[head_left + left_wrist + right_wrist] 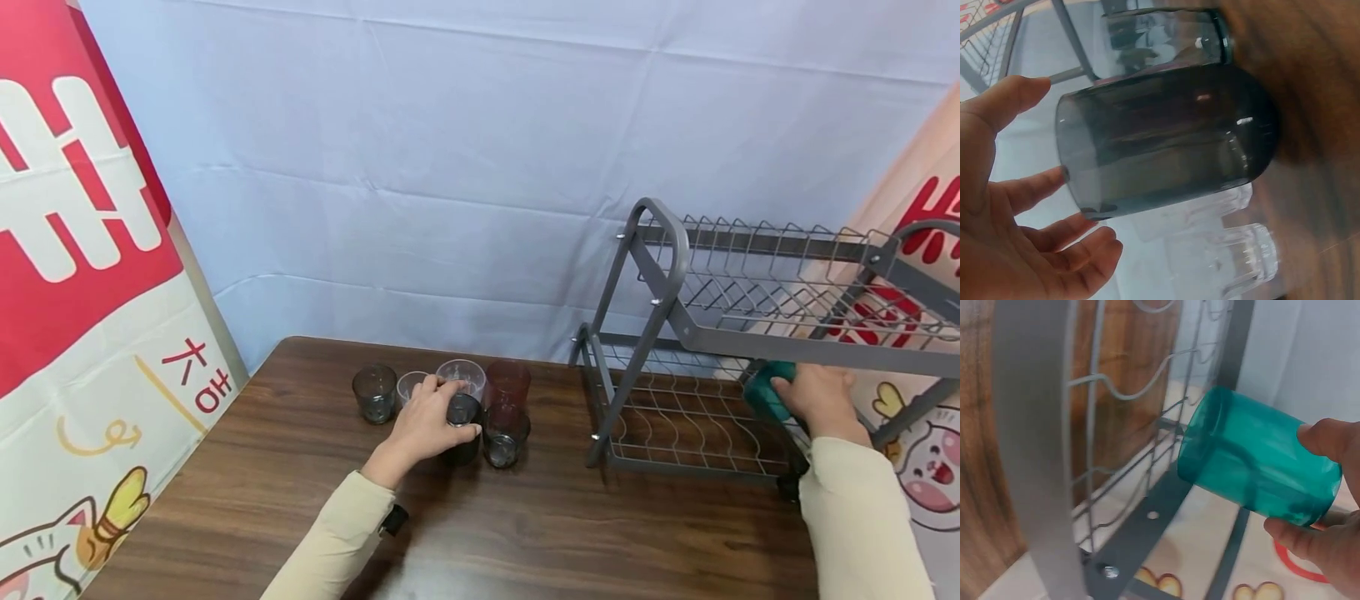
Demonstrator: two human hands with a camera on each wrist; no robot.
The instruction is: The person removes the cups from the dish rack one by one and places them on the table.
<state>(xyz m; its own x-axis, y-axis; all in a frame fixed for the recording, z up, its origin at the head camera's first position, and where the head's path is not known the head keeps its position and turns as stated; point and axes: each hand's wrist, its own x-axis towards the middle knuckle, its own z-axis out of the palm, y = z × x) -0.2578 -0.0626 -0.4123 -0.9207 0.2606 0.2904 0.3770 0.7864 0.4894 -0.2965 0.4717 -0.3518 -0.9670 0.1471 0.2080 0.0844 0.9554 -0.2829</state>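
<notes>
My left hand [429, 421] is at the rim of a dark grey drinking glass [1166, 137], which stands on the table among other glasses. Its fingertips [1054, 178] meet the rim, while the thumb lies just off the opposite side. On the right, a teal glass [1260, 456] is tilted between the thumb and fingers of my right hand [821, 400], which grips it near one end. That glass is between the two tiers of a grey dish rack [682, 333], over the lower wire shelf [690, 417].
Around the dark glass stand a smoky glass [375, 392] to the left, clear glasses [461, 371] behind, and a reddish glass [508, 379] and a greyish one [504, 446] to the right. The brown table [600, 533] ends at a pale cloth backdrop [420, 208].
</notes>
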